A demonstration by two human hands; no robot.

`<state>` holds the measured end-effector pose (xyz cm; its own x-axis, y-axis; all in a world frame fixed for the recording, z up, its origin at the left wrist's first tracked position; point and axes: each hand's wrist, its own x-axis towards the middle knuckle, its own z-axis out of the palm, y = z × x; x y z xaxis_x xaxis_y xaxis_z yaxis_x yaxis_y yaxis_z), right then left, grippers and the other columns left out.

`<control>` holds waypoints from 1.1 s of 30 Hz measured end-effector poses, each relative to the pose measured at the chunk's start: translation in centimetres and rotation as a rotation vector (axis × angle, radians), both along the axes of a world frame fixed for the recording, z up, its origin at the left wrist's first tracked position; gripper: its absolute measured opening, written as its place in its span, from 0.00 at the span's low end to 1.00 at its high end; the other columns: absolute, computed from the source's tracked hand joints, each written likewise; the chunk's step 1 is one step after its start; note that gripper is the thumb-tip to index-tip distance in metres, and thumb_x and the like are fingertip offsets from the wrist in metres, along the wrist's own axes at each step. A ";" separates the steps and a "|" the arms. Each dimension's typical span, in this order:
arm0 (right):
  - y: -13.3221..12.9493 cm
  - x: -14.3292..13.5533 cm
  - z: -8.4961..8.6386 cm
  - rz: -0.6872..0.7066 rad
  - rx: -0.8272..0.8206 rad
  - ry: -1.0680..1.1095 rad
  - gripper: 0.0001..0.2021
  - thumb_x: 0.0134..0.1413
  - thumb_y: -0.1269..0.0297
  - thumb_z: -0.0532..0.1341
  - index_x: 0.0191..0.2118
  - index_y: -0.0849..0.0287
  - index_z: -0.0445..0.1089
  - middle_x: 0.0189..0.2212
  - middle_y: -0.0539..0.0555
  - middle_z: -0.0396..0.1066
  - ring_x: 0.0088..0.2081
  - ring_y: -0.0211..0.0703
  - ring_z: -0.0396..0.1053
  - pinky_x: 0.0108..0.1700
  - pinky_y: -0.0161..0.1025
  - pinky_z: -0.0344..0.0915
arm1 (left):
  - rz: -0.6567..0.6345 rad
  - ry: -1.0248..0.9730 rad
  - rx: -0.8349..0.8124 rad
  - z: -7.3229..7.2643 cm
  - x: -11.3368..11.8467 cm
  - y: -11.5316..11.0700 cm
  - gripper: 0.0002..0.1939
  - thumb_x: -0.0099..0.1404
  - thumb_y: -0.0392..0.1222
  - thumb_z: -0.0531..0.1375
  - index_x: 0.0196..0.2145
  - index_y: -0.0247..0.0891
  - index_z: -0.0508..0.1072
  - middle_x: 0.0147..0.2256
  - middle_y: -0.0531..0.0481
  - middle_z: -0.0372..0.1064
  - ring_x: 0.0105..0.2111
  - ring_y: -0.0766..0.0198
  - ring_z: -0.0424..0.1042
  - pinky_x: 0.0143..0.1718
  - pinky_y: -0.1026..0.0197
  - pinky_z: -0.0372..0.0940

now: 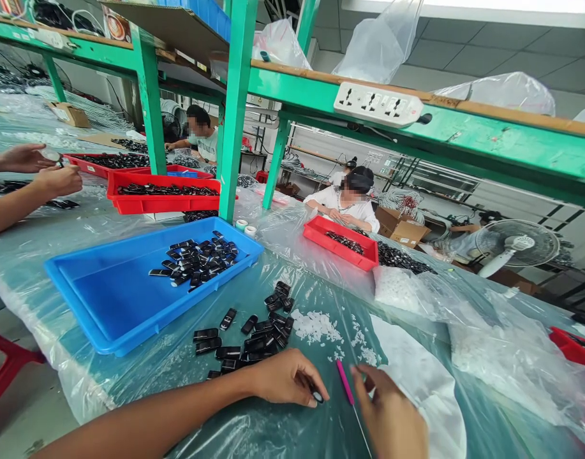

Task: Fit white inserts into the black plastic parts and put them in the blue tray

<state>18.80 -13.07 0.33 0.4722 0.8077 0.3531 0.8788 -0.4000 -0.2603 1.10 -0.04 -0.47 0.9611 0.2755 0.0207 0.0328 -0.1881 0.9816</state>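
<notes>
My left hand (289, 382) is closed around a small black plastic case (317, 396) with a pale, rounded end showing. My right hand (392, 411), smeared by motion, is beside a thin tool with a pink handle (344, 381) and a metal shaft. Whether its fingers pinch anything small cannot be made out. Beyond my left hand lies a loose pile of similar black cases (261, 338). Small white plastic pieces (317, 326) are scattered between the pile and a white cloth-like sheet (416, 376) at my right.
A blue tray (101, 338) holds more black cases. Red trays (170, 203) stand behind it, another red tray (340, 241) farther right. Bags of white pieces (503, 357) lie right. Green shelf posts (238, 115) rise ahead. A co-worker's hands (57, 178) work at left; other people sit beyond.
</notes>
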 end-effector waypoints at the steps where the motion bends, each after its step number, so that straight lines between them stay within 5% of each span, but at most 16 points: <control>1: 0.2 -0.2 -0.7 0.014 -0.130 -0.025 0.14 0.58 0.54 0.51 0.38 0.51 0.71 0.30 0.51 0.73 0.26 0.44 0.71 0.25 0.36 0.60 | 0.002 0.002 0.003 0.0 0.0 0.0 0.14 0.53 0.36 0.63 0.40 0.33 0.78 0.33 0.44 0.75 0.31 0.60 0.74 0.33 0.66 0.67; 4: 0.8 -0.5 -2.4 0.042 -0.313 -0.098 0.15 0.60 0.63 0.47 0.36 0.55 0.72 0.33 0.55 0.72 0.29 0.47 0.73 0.24 0.37 0.60 | 0.005 0.007 0.005 0.1 0.0 0.0 0.14 0.53 0.35 0.63 0.39 0.32 0.78 0.32 0.43 0.75 0.31 0.60 0.73 0.32 0.66 0.66; 10: 1.1 -0.7 -2.4 0.033 -0.262 -0.062 0.13 0.59 0.64 0.47 0.34 0.55 0.68 0.27 0.53 0.72 0.26 0.49 0.73 0.23 0.38 0.60 | -0.011 0.010 0.002 0.1 0.1 0.0 0.15 0.53 0.35 0.63 0.40 0.34 0.78 0.33 0.44 0.75 0.32 0.59 0.73 0.34 0.65 0.66; 14: 0.3 -2.5 -0.2 0.030 0.329 0.360 0.13 0.57 0.53 0.52 0.43 0.54 0.63 0.30 0.53 0.73 0.27 0.45 0.72 0.24 0.36 0.62 | 0.045 -0.001 0.037 -0.3 0.3 0.1 0.14 0.53 0.36 0.63 0.40 0.35 0.78 0.32 0.46 0.75 0.31 0.60 0.73 0.33 0.66 0.66; 17: -0.1 -4.5 1.1 0.158 0.779 0.732 0.10 0.56 0.56 0.56 0.40 0.56 0.62 0.32 0.53 0.73 0.28 0.41 0.71 0.28 0.36 0.66 | 0.103 -0.005 0.050 -0.6 0.3 0.2 0.14 0.53 0.36 0.62 0.40 0.34 0.78 0.32 0.46 0.75 0.31 0.61 0.73 0.32 0.66 0.65; 19: -0.1 -5.5 1.4 0.251 0.906 0.848 0.07 0.57 0.60 0.56 0.39 0.56 0.62 0.30 0.52 0.72 0.26 0.39 0.70 0.29 0.37 0.67 | 0.116 -0.014 0.048 -0.8 0.3 0.2 0.15 0.54 0.36 0.62 0.40 0.34 0.77 0.33 0.45 0.75 0.31 0.61 0.73 0.32 0.66 0.65; 33: 0.3 -6.4 -0.3 0.382 0.859 0.954 0.06 0.59 0.61 0.55 0.40 0.56 0.63 0.31 0.52 0.71 0.30 0.39 0.71 0.30 0.36 0.68 | 0.117 -0.075 0.040 0.3 0.1 0.0 0.15 0.55 0.36 0.61 0.41 0.31 0.77 0.35 0.42 0.75 0.32 0.58 0.73 0.34 0.63 0.66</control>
<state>12.43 -12.73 -0.02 0.6124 0.6333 0.4732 0.2335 0.4269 -0.8736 1.18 -0.08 -0.19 0.9178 0.3832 0.1043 -0.0162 -0.2263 0.9739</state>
